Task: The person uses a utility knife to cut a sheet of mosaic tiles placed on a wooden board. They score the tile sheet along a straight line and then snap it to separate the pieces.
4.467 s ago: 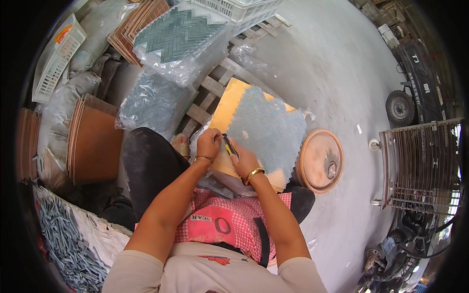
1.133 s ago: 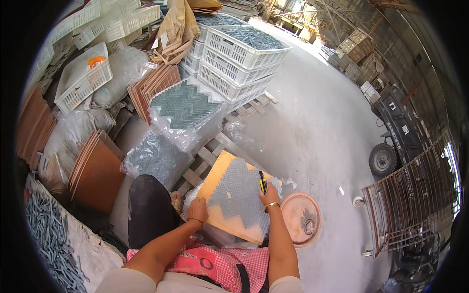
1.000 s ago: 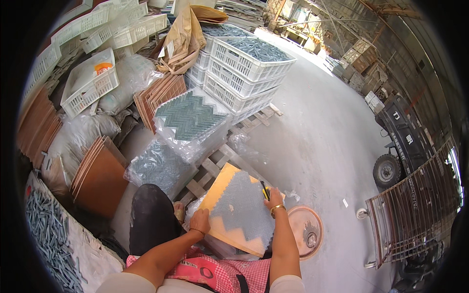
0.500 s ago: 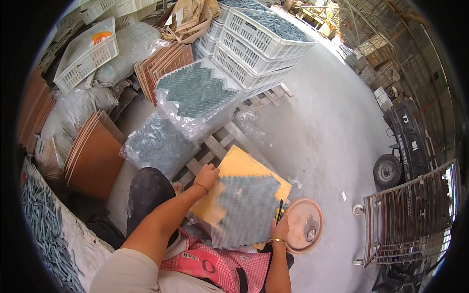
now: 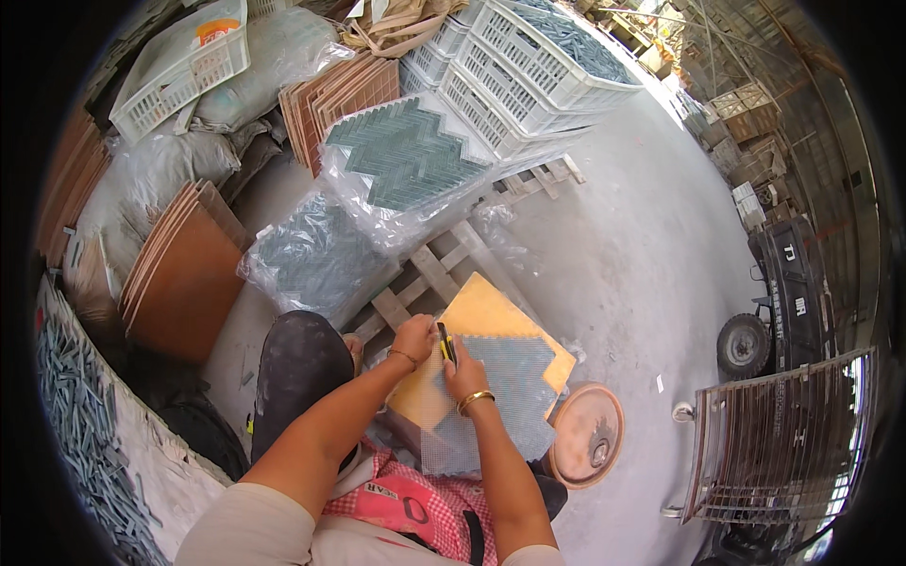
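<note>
A grey-green mosaic tile sheet with mesh backing [image 5: 505,396] lies over a yellow board [image 5: 483,304] in front of me. My right hand [image 5: 466,375] is closed round a black and yellow utility knife [image 5: 445,343], held over the sheet's upper left corner. Right beside the knife, my left hand [image 5: 413,340] has its fingers pinched at the mesh's edge. The blade tip is too small to make out. Mesh hangs past the tiles toward my pink checked apron [image 5: 415,505].
A round reddish lid or drum top [image 5: 587,439] stands right of the board. Beyond lie a wooden pallet [image 5: 436,272], wrapped herringbone tile sheets [image 5: 406,156] and stacked white crates [image 5: 528,80]. Brown boards [image 5: 184,274] lean left, near loose tile strips [image 5: 90,443]. A slatted cart [image 5: 779,439] stands right.
My right hand has carried the knife from the sheet's right edge across to its upper left corner, next to my left hand. The whole view has shifted slightly.
</note>
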The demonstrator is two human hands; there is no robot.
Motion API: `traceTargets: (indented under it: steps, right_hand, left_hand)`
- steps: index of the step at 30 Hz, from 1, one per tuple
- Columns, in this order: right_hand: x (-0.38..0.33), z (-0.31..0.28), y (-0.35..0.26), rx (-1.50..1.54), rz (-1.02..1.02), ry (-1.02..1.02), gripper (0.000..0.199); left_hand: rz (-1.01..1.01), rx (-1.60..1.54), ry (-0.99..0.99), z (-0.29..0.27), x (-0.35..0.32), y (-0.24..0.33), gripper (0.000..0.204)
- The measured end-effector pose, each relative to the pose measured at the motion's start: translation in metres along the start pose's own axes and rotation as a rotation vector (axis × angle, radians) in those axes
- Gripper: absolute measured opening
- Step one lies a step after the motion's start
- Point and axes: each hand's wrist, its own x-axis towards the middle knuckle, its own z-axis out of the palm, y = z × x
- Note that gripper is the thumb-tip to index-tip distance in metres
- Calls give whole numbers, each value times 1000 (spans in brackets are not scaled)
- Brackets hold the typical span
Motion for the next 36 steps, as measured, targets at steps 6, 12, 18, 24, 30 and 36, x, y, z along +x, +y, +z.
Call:
traceTargets:
  steps: [6, 12, 18, 24, 30, 36]
  right_hand:
    - [3, -13, -9, -71, 43, -104, 54]
    - [0, -11, 3, -155, -4, -134, 53]
    - [-2, -23, 14, -332, -147, -147, 49]
    - [14, -33, 21, -435, -235, -172, 46]
    - [19, -37, 23, -493, -325, -178, 45]
    - [16, -45, 30, -557, -328, -184, 42]
  left_hand:
    - [-31, 2, 28, 4, -3, 3, 7]
    - [-21, -60, 52, 2, -4, 2, 5]
    - [-28, 94, 72, 6, -17, 8, 8]
    - [-119, 115, 88, 6, -31, 31, 13]
    - [-141, 85, 169, 13, -29, 15, 13]
    - [-120, 76, 215, 12, -28, 15, 8]
